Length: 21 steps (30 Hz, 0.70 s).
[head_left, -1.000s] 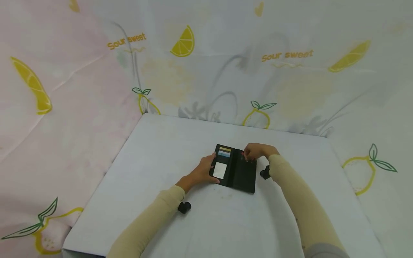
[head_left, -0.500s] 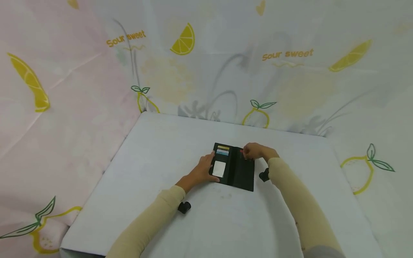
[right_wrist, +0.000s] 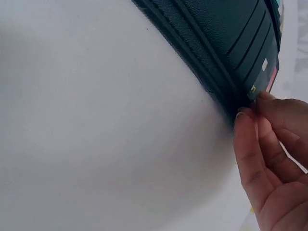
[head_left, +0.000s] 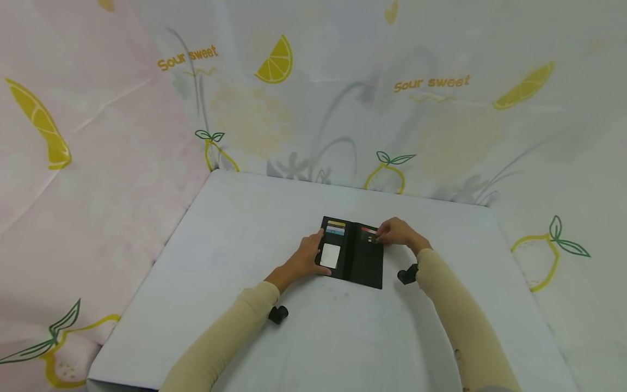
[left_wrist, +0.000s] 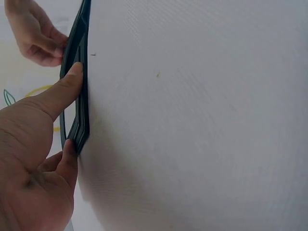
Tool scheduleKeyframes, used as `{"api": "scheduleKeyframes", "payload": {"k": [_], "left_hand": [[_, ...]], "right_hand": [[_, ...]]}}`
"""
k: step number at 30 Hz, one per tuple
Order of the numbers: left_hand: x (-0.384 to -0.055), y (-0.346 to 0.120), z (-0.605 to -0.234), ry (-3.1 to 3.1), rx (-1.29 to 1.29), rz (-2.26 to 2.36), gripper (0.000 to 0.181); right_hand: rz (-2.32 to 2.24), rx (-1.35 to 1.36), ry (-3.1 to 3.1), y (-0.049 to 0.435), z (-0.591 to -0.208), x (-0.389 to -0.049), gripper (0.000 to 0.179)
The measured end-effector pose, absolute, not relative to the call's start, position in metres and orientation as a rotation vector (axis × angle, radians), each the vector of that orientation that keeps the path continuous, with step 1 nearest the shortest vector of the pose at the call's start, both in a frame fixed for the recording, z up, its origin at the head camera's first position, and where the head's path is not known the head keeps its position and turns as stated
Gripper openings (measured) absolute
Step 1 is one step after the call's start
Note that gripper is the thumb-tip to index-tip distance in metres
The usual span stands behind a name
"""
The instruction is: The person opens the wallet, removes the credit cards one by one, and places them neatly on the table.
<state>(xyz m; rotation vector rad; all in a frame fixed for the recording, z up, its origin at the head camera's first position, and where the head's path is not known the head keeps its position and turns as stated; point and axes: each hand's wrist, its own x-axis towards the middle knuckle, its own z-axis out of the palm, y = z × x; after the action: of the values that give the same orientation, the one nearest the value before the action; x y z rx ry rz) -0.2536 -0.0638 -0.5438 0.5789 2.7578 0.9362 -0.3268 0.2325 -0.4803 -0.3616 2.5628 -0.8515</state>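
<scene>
A dark open wallet [head_left: 364,267] lies on the white table, its cover folded out to both sides. My left hand [head_left: 303,258] grips its left side; in the left wrist view the thumb [left_wrist: 62,91] lies over the inside, with other fingers at the edge. Several cards [head_left: 336,228] and a white insert [head_left: 330,256] show in the left half. In the top slot of the right half sits a dark bank card [head_left: 368,235] with a red strip. My right hand [head_left: 398,233] pinches that card's right end at the wallet's outer edge, its fingertips hiding the corner.
The white table [head_left: 274,218] reaches out around the wallet on all sides. Behind it hangs a cloth [head_left: 313,109] printed with lemons. A black wrist camera [head_left: 278,314] sits below the left wrist, another [head_left: 407,274] below the right.
My right hand has shifted right, from over the card to its outer end, so more of the card shows. The left hand keeps its grip on the wallet.
</scene>
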Motion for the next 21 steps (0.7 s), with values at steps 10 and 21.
{"api": "scheduleKeyframes", "payload": {"k": [10, 21], "left_hand": [[-0.2524, -0.0641, -0.5425, 2.752, 0.583, 0.937, 0.12], [-0.254, -0.0645, -0.543, 2.726, 0.574, 0.951, 0.12]], "right_hand": [[-0.829, -0.489, 2.544, 0.2347, -0.4882, -0.3303, 0.015], [-0.816, -0.565, 2.422, 0.2262, -0.4836, -0.3298, 0.006]]}}
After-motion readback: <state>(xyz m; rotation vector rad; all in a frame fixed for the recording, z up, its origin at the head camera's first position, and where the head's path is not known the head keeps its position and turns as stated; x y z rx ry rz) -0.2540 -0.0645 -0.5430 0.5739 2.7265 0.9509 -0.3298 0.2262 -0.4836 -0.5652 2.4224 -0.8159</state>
